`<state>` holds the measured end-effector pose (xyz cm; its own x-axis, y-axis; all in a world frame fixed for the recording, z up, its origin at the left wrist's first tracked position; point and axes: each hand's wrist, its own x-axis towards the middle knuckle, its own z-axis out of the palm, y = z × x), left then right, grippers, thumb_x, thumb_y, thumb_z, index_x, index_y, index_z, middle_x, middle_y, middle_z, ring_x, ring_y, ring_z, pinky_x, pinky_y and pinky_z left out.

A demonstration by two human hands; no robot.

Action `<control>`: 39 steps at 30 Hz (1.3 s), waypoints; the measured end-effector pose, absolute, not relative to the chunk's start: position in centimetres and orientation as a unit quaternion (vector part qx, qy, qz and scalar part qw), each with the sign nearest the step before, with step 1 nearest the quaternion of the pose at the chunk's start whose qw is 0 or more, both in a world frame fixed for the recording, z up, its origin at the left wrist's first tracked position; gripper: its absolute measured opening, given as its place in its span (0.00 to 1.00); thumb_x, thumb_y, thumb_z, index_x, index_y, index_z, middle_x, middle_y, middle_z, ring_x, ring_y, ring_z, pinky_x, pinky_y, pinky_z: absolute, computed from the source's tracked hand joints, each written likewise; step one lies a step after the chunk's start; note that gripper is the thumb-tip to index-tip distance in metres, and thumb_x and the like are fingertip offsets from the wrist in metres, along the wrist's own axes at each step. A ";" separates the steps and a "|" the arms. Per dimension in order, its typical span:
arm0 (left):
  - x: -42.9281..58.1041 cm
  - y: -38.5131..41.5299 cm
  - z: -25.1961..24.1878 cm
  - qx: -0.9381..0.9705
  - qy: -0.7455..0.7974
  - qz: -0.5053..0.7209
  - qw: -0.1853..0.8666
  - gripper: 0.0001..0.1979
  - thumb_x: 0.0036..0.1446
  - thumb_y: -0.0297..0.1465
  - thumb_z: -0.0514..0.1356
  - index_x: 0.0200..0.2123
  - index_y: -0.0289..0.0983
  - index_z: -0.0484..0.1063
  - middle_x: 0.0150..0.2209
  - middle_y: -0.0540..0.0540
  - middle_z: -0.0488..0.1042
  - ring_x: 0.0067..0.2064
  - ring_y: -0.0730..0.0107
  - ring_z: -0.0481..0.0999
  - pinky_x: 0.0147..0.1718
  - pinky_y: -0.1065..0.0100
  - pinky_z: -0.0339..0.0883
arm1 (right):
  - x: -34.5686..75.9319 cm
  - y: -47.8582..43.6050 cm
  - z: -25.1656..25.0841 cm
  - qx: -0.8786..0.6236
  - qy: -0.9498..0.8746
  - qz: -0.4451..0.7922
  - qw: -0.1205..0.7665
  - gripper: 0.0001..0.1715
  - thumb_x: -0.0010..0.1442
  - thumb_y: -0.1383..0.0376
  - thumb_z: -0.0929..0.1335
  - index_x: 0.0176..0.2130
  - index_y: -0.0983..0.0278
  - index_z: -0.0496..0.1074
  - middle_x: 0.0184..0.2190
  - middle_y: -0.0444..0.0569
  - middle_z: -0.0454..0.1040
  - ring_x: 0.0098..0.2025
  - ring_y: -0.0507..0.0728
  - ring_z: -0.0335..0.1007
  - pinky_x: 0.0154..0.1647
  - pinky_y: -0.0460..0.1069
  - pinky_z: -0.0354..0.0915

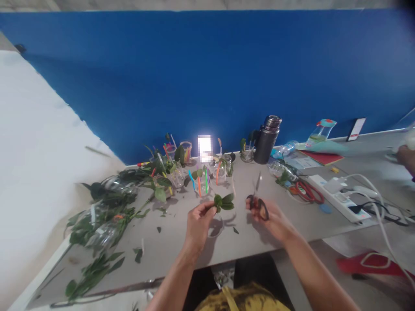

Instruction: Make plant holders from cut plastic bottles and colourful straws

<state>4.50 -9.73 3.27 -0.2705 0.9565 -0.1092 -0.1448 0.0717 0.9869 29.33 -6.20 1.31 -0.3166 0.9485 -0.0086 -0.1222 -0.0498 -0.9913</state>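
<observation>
My left hand [200, 220] pinches the stem of a small leafy cutting [223, 202] and holds it up over a clear plastic cup [216, 226] on the grey table [168, 255]. My right hand [270, 218] grips a pair of black-handled scissors [257, 201], blades pointing up and slightly open, a short way right of the cutting. Both hands hover near the table's front edge.
Several clear cups with cuttings and coloured straws [202, 179] stand behind. Leafy stems and plastic bottles [106, 216] lie at left. A dark flask [267, 139], red-handled scissors [306, 191], a white power strip [337, 196] with cables sit at right. A blue wall [207, 77] rises behind.
</observation>
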 end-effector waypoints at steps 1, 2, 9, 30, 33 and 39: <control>4.9 -9.4 3.6 0.375 0.547 0.579 0.474 0.15 0.45 0.37 0.71 0.35 0.34 0.84 0.32 0.44 0.83 0.34 0.65 0.78 0.37 0.67 0.70 | 28.7 -7.4 1.4 -0.377 -0.530 0.620 0.439 0.42 0.47 0.35 0.77 0.45 0.66 0.78 0.37 0.54 0.77 0.31 0.53 0.65 0.29 0.47 0.61; 5.3 -9.2 4.0 0.386 0.547 0.584 0.460 0.14 0.45 0.37 0.70 0.34 0.35 0.84 0.30 0.45 0.82 0.32 0.66 0.78 0.35 0.67 0.70 | 27.9 -8.5 1.5 -0.373 -0.541 0.625 0.420 0.40 0.47 0.35 0.77 0.41 0.66 0.78 0.34 0.52 0.76 0.30 0.52 0.64 0.29 0.47 0.61; 6.7 -8.8 5.9 0.580 0.520 0.604 0.169 0.05 0.58 0.31 0.63 0.32 0.38 0.80 0.33 0.46 0.81 0.36 0.66 0.79 0.40 0.66 0.72 | 24.7 -11.5 1.2 -0.396 -0.571 0.618 0.369 0.28 0.50 0.44 0.76 0.30 0.65 0.72 0.23 0.42 0.65 0.25 0.49 0.54 0.26 0.46 0.53; 7.6 -4.3 6.6 0.535 0.538 0.583 0.291 0.08 0.55 0.36 0.65 0.31 0.37 0.80 0.29 0.47 0.81 0.32 0.66 0.78 0.35 0.67 0.70 | 23.6 -5.3 3.1 -0.432 -0.558 0.582 0.405 0.33 0.49 0.38 0.75 0.22 0.63 0.68 0.20 0.45 0.67 0.24 0.50 0.55 0.26 0.48 0.49; 7.2 -3.4 6.9 0.521 0.541 0.574 0.327 0.08 0.52 0.36 0.66 0.30 0.37 0.80 0.28 0.47 0.81 0.32 0.66 0.77 0.36 0.67 0.69 | 23.3 -4.4 3.1 -0.435 -0.569 0.564 0.412 0.33 0.48 0.38 0.75 0.21 0.62 0.67 0.19 0.44 0.65 0.24 0.50 0.54 0.25 0.47 0.49; 7.2 -2.9 6.8 0.509 0.541 0.562 0.364 0.07 0.50 0.35 0.67 0.29 0.37 0.79 0.27 0.48 0.79 0.31 0.67 0.75 0.35 0.67 0.68 | 22.5 -3.8 1.5 -0.506 -0.557 0.518 0.407 0.35 0.51 0.36 0.72 0.20 0.62 0.66 0.17 0.43 0.62 0.22 0.50 0.52 0.23 0.47 0.48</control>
<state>7.24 -2.89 6.76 -0.2166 0.9600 0.1776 0.1410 -0.1492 0.9787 22.49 -3.83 1.54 -0.1568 0.9852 -0.0696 0.1416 -0.0473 -0.9888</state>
